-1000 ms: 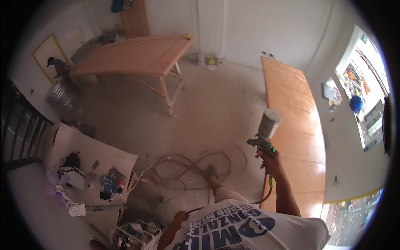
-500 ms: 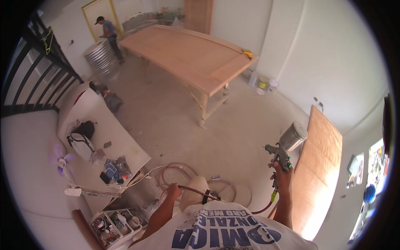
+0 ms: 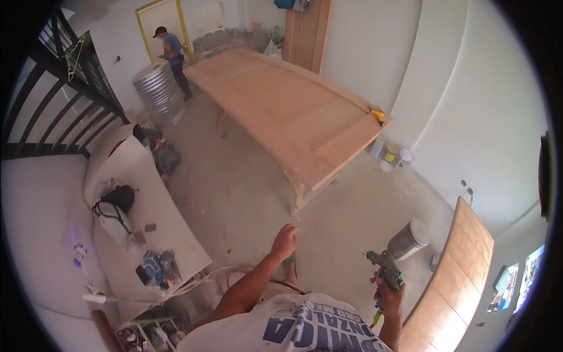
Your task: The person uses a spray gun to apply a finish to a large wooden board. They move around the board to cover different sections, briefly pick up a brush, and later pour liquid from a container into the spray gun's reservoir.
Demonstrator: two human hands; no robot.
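My right hand (image 3: 390, 295) is wrapped round the grip of a grey spray gun (image 3: 388, 268) with green fittings. A silver metal cup (image 3: 409, 239) sits tilted at the gun's top, and a yellow-green hose connector (image 3: 376, 318) shows below the grip. My left hand (image 3: 285, 242) is raised in front of my body with its fingers curled; no hose shows in it. Part of a dark red hose (image 3: 288, 286) runs low beside my shirt. Ahead stands a large wooden door panel (image 3: 275, 111) on wooden legs, with a yellow tool (image 3: 377, 115) on its right corner.
Right of me leans a wooden panel (image 3: 454, 276). A bench (image 3: 176, 234) with bags and cloths lies left, above a divided box (image 3: 146, 334) of supplies. Several small containers (image 3: 391, 152) stand by the right wall. A co-worker (image 3: 172, 56) stands far left beside a wrapped metal drum (image 3: 157, 91).
My left hand has moved forward and right, and the hose it gripped has left it. The view has shifted nearer the door panel. The spray gun stays in my right hand.
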